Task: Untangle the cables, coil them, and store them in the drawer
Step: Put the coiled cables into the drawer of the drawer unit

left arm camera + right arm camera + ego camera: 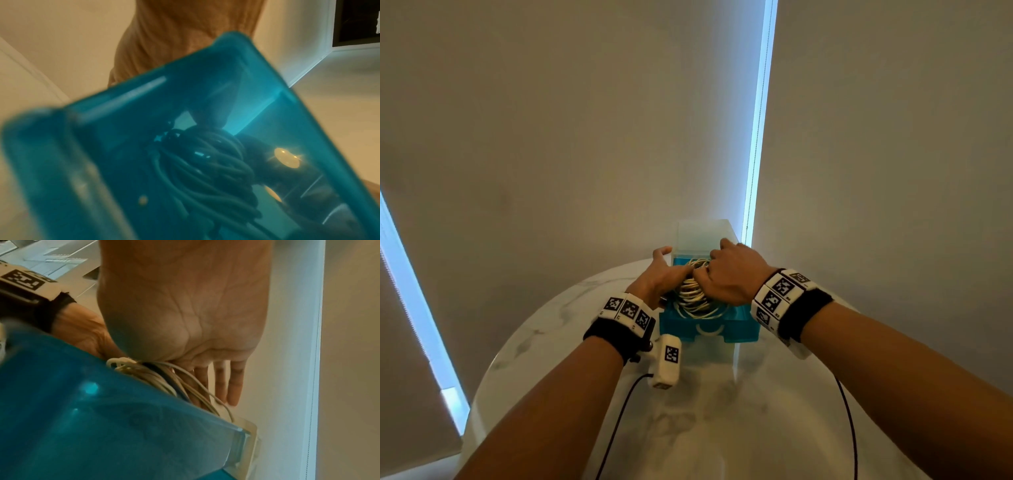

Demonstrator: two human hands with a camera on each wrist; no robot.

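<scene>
Both hands — left hand (658, 274), right hand (729, 274) — press coiled cables (693, 296) into drawer (739, 330).

1. Two hands are showing: the left hand (659, 274) and the right hand (729, 275).
2. One blue drawer (743, 329) is sitting pulled out of one clear case (702, 236).
3. One bundle of coiled cables (693, 298) is lying in the drawer; the separate cables are not countable.
4. Two wristbands are showing, the left wristband (625, 313) and the right wristband (782, 298).
5. One table (571, 325) is standing under it all.
</scene>
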